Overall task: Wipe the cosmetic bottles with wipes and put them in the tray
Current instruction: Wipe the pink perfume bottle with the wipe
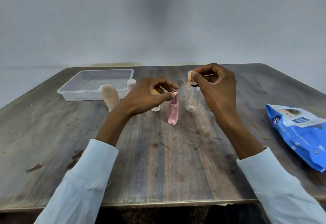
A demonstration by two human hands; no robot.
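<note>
While nothing has landed in the clear tray [70,94] yet, which sits empty at about 10 o'clock on the wooden table [158,162], both hands are busy around the bottles in the middle. The left hand [146,98] is curled over the cap of the pink bottle [173,110], thumb and fingertips right at its top. They look like they're touching it, but honestly I can't tell if it's a firm pinch or just resting there. The right hand [217,89] is pinched closed on the peach pump top of the clear pump bottle [192,100], at roughly 1 o'clock from the pink one, just beside it.

Handling guess: the pink bottle looks like glass or hard plastic, tall and narrow, so it'll tip easily and get slick once wiped. I'd grab it around the body, not the cap. The clear one looks empty, so super light and easy to knock over; hold the barrel, since the pump head might wiggle or pull off.

Other bottles: a tan tube [109,96] and a pale pink jar [131,84] stand right against the tray's near edge, plus something white and yellow mostly hidden behind the left hand. The blue wipes pack [299,135] lies at 3 o'clock, well apart, and no wipe is out yet.
</note>
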